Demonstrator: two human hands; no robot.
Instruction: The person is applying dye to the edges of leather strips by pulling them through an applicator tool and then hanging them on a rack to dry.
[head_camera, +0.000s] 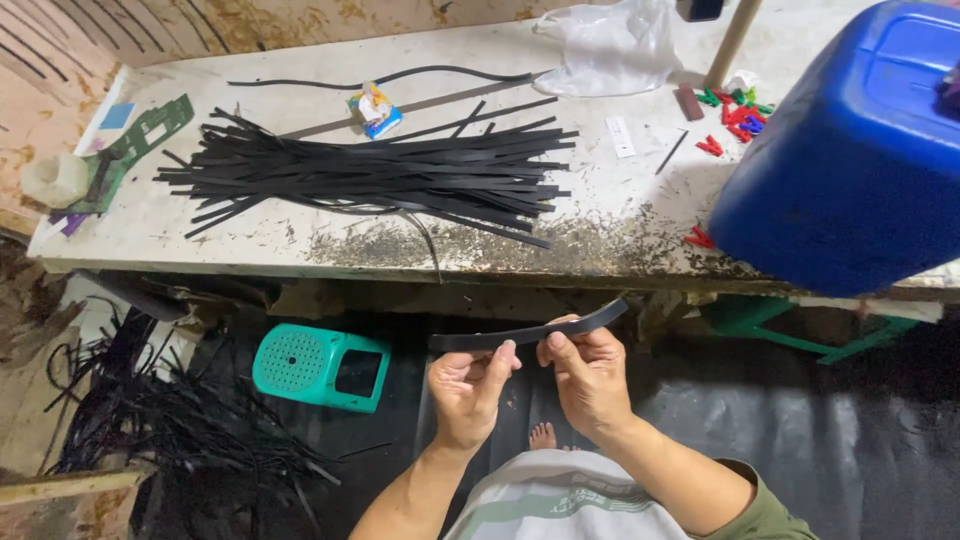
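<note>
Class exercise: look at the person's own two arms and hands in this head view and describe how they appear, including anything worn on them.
Both forearms are bare, with no gloves, rings, watch or bracelet visible on the left hand or the right hand. A short olive-green sleeve shows on the right upper arm; the left arm's sleeve is out of view.

1. I read this as a small, rough workshop: the table (640, 245) is stained, chipped and grimy.
2. A heap of cut black strips (375, 175) lies on it, and more offcuts (170, 420) litter the floor.
3. I see a blue drum (850, 160), coloured clips (735, 110) and a green template (140, 135).
4. The wall behind is bare, worn plywood (250, 25).
</note>
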